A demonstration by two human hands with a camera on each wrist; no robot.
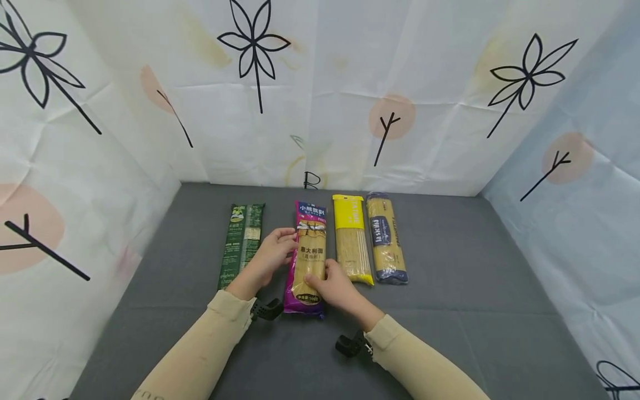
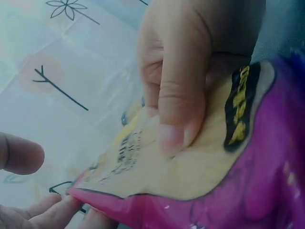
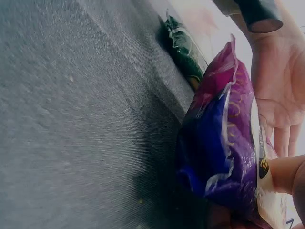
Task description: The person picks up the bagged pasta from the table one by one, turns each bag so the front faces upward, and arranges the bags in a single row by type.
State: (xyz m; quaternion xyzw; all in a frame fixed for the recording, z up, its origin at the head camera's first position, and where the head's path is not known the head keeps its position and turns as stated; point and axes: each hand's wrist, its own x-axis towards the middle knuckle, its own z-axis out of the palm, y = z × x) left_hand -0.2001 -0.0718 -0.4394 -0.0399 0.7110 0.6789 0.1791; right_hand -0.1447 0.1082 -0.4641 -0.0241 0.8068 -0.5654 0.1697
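A purple packet of spaghetti (image 1: 311,250) with a tan middle is tilted up off the grey table, its lower end towards me. My right hand (image 1: 341,286) grips its lower right side, the thumb pressed on the front. On the opposite edge, my left hand (image 1: 272,255) touches the packet with extended fingers. The left wrist view shows these left fingertips (image 2: 57,212) under the pink edge, the left thumb (image 2: 21,155) standing apart from it. In the right wrist view the crimped purple-blue end (image 3: 228,143) faces the camera; the right fingers behind the packet are mostly hidden.
Left of the purple packet lies a green spaghetti packet (image 1: 235,239), partly behind the left hand. To the right lie a yellow pasta packet (image 1: 352,239) and a blue-ended clear one (image 1: 387,239), side by side. White printed cloth (image 1: 340,66) walls the grey table (image 1: 465,266) at back and sides.
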